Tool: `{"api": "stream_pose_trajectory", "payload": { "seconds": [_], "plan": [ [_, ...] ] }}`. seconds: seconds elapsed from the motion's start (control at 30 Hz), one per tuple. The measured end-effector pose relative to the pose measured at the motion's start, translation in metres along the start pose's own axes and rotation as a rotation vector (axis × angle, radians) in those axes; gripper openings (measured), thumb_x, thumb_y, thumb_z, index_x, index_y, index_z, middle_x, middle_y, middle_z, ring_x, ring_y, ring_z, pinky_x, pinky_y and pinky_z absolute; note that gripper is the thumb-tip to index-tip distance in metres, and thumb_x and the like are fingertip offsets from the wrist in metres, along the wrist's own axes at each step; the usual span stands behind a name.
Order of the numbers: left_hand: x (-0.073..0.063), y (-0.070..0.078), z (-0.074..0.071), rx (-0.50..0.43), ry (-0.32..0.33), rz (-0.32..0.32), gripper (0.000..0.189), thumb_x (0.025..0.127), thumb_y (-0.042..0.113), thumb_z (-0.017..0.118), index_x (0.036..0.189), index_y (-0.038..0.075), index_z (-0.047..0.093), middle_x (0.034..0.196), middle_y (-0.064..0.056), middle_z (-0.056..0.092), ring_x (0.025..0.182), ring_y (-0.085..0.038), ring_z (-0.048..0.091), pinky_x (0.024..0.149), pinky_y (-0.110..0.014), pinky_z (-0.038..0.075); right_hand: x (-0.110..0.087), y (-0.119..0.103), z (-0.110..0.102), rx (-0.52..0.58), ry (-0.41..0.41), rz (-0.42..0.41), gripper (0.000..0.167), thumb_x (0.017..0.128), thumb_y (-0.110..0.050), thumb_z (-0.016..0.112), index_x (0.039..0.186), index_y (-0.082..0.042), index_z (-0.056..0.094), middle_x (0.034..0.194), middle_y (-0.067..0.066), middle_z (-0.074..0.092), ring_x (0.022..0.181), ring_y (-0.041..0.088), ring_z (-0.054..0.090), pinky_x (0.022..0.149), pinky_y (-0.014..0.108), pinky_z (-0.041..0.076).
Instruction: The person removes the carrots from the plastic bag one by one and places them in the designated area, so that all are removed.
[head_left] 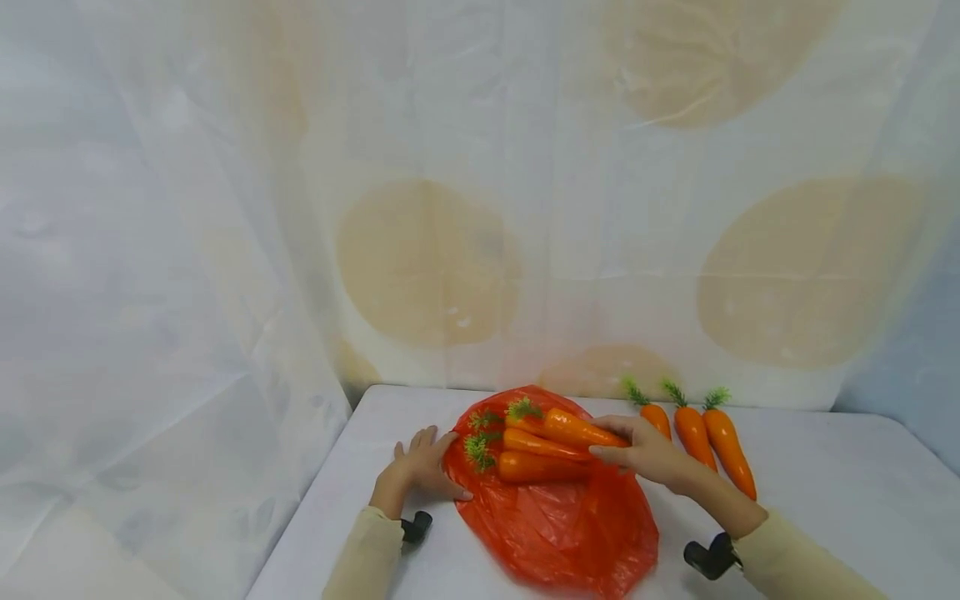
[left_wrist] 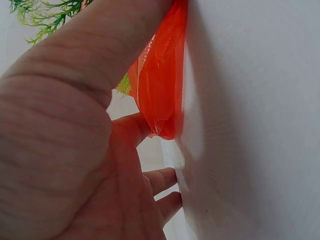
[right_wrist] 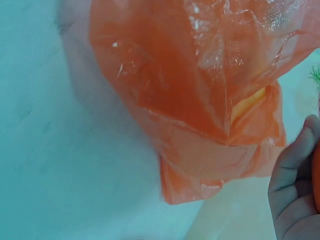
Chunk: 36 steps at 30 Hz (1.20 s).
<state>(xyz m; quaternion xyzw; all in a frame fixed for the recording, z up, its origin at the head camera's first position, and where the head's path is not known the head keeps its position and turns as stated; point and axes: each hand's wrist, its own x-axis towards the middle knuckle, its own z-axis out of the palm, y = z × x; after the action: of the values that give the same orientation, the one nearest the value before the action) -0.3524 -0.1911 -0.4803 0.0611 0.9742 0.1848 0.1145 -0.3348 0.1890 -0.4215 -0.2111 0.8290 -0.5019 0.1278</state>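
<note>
A red plastic bag lies spread on the table. Several orange carrots with green leafy tops rest on its upper part, among them a lower carrot and a middle carrot. My right hand holds the uppermost carrot near its pointed end; in the right wrist view, orange shows at the fingers. At the bag's left edge, my left hand has its fingers spread and touches the plastic. The left wrist view has the red film between thumb and index finger.
Beyond my right forearm three more carrots lie on the white table, one of them a right-hand carrot. A pale curtain with tan circles hangs along the table's back edge, and white sheeting hangs at the left.
</note>
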Motion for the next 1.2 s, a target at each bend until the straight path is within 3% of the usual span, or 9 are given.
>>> {"api": "stream_pose_trajectory", "payload": {
  "seconds": [0.13, 0.27, 0.53, 0.9, 1.2],
  "plan": [
    [0.000, 0.001, -0.001, -0.001, -0.002, -0.006, 0.107, 0.064, 0.062, 0.083, 0.152, 0.022, 0.038, 0.162, -0.018, 0.022, 0.148, -0.041, 0.017, 0.115, -0.073, 0.006, -0.004, 0.000, -0.003, 0.012, 0.005, 0.001, 0.050, 0.095, -0.028, 0.067, 0.136, -0.003, 0.054, 0.083, 0.009, 0.057, 0.066, 0.017, 0.052, 0.058, 0.031, 0.052],
    [-0.001, 0.002, -0.002, -0.002, -0.001, -0.009, 0.106, 0.064, 0.060, 0.084, 0.151, 0.021, 0.038, 0.162, -0.019, 0.022, 0.148, -0.041, 0.018, 0.115, -0.073, 0.006, -0.006, 0.001, -0.005, 0.046, -0.005, -0.025, 0.048, 0.098, -0.027, 0.062, 0.136, 0.000, 0.049, 0.073, 0.009, 0.049, 0.058, 0.017, 0.045, 0.052, 0.028, 0.047],
    [-0.002, 0.004, -0.003, -0.006, -0.004, -0.001, 0.106, 0.064, 0.060, 0.084, 0.151, 0.020, 0.039, 0.161, -0.019, 0.022, 0.148, -0.042, 0.018, 0.115, -0.073, 0.007, -0.007, 0.001, -0.004, 0.141, 0.064, 0.031, 0.053, 0.103, -0.035, 0.052, 0.141, -0.004, 0.033, 0.079, 0.012, 0.048, 0.051, 0.015, 0.035, 0.045, 0.020, 0.036],
    [-0.004, 0.005, 0.000, -0.003, 0.009, 0.003, 0.105, 0.064, 0.059, 0.085, 0.151, 0.019, 0.040, 0.161, -0.020, 0.024, 0.147, -0.042, 0.020, 0.114, -0.073, 0.008, -0.010, 0.005, -0.011, 0.028, 0.231, 0.119, 0.063, 0.098, -0.045, 0.057, 0.147, -0.013, 0.033, 0.086, 0.011, 0.054, 0.059, 0.015, 0.045, 0.052, 0.024, 0.044],
    [-0.003, 0.003, -0.001, -0.002, 0.012, -0.003, 0.105, 0.064, 0.059, 0.085, 0.150, 0.020, 0.040, 0.160, -0.019, 0.024, 0.147, -0.042, 0.019, 0.114, -0.073, 0.007, -0.019, 0.007, -0.027, 0.037, 0.269, 0.079, 0.057, 0.101, -0.039, 0.055, 0.142, -0.007, 0.034, 0.088, 0.008, 0.054, 0.066, 0.018, 0.050, 0.057, 0.025, 0.046]
  ]
}}
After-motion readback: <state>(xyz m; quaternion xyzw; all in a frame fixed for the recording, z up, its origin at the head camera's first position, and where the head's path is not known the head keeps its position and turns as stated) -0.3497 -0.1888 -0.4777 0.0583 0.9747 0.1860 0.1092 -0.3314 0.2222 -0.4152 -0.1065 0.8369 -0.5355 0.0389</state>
